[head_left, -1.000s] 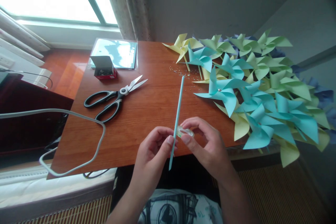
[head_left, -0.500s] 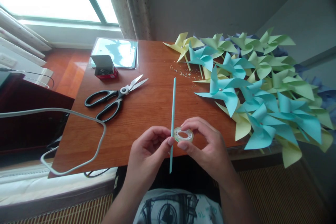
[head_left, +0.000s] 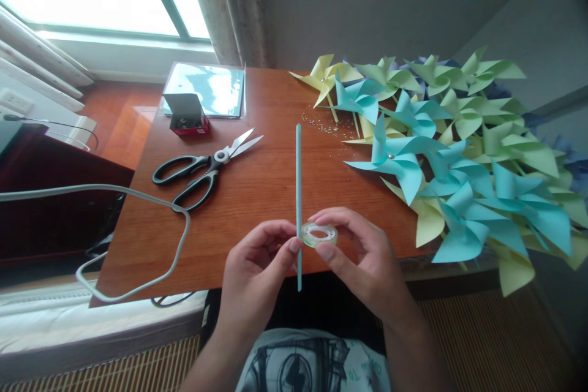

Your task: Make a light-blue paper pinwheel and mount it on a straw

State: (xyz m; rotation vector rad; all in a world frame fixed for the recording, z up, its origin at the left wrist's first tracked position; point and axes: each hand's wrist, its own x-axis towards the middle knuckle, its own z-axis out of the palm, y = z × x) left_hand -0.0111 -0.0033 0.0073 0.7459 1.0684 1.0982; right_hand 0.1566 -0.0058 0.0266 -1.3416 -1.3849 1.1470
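Between the thumb and fingers of my left hand [head_left: 261,257] is a thin light-blue rolled-paper stick [head_left: 298,177], upright in view and pointing away from me. My right hand [head_left: 362,251] pinches a small roll of clear tape [head_left: 320,234] with a white core. The roll's left edge meets the stick right beside my left thumb. Whether a strip of tape is stuck to the stick, I cannot tell. Both hands are over the near edge of the wooden table [head_left: 257,190].
Black-handled scissors [head_left: 209,165] lie part-open at left. Behind them stand an open red box [head_left: 188,122] and sheets in clear plastic [head_left: 225,89]. Small metal bits [head_left: 326,127] are scattered at centre. Several paper pinwheels [head_left: 395,156] crowd the right. A white cable [head_left: 181,242] loops at left.
The blue stick has turned slightly and now stands straighter, its far end a little to the left. The tape roll stays against it. The whole view has shifted slightly.
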